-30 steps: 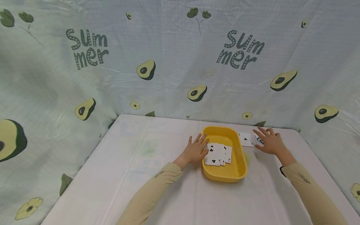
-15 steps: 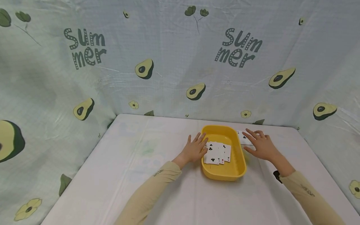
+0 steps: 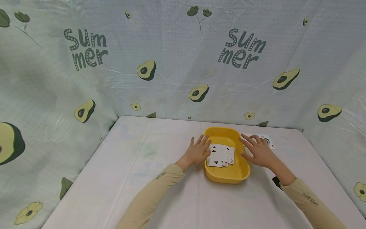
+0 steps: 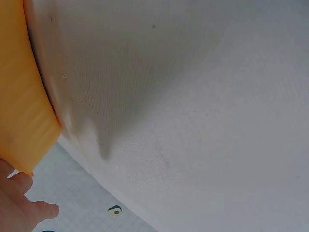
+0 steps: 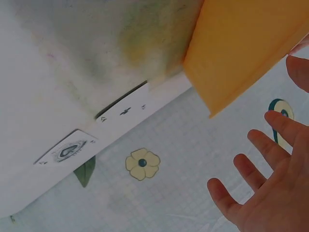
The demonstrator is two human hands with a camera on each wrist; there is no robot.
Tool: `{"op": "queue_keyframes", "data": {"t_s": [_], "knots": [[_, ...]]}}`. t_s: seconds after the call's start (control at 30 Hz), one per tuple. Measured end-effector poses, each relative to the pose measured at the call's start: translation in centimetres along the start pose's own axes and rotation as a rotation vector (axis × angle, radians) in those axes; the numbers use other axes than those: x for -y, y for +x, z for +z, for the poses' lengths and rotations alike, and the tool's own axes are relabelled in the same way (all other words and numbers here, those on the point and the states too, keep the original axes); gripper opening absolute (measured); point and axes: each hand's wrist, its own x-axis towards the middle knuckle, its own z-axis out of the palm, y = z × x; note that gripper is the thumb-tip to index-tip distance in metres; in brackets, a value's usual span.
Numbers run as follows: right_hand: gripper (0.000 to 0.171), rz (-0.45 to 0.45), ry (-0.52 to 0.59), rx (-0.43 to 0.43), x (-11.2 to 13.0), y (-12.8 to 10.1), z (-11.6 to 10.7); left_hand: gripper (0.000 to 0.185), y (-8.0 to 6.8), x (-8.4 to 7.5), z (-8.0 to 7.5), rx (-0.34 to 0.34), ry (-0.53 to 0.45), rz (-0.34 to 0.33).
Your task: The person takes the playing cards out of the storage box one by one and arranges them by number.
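A yellow plastic tub (image 3: 227,178) stands right of centre on the table, with several overlapping face-up playing cards (image 3: 219,156) at its left side. My left hand (image 3: 196,151) rests at the tub's left rim, fingers spread. In the left wrist view, that hand (image 4: 17,205) touches the tub's edge. At the right rim is my right hand (image 3: 258,153), fingers apart and holding nothing; whether it touches the rim is unclear. Behind it lie an ace of spades (image 3: 268,142) and a club card (image 5: 124,110), the latter mostly hidden by the hand in the head view.
The white-covered table (image 3: 128,190) ends at its far edge against a hanging cloth (image 3: 171,47) printed with avocados and lettering. The two loose cards lie near that far edge, right of the tub.
My right hand has moved left from over the ace to the tub's right rim, uncovering the ace and covering much of the club card. The left hand has stayed put.
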Motion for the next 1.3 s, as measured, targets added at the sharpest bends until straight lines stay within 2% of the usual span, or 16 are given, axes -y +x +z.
{"op": "queue_keyframes", "data": {"t_s": [0.43,0.6,0.8,0.83,1.03,1.07,1.3], "knots": [[0.064,-0.065,0.020,0.043,2.3,0.7,0.8,0.051,0.0,0.0,0.0,-0.012,-0.007,0.014],[0.066,-0.077,0.043,0.069,3.3,1.2,1.0,0.051,0.0,0.0,0.0,-0.009,0.003,0.008],[0.067,-0.133,0.041,0.066,4.1,1.7,1.6,0.050,0.0,-0.1,0.0,-0.005,0.020,-0.010],[0.067,-0.139,0.043,0.068,4.3,1.8,1.7,0.052,0.7,0.5,1.4,-0.019,0.036,-0.007],[0.067,-0.174,0.048,0.092,4.6,2.4,2.5,0.052,0.6,0.4,1.1,-0.023,0.025,-0.002],[0.067,-0.180,0.050,0.097,4.5,2.4,2.7,0.050,-0.2,-0.3,-0.3,-0.008,0.010,-0.006],[0.065,-0.193,0.073,0.167,4.7,2.7,3.7,0.051,-0.2,-0.2,-0.4,0.000,0.003,-0.003]]}}
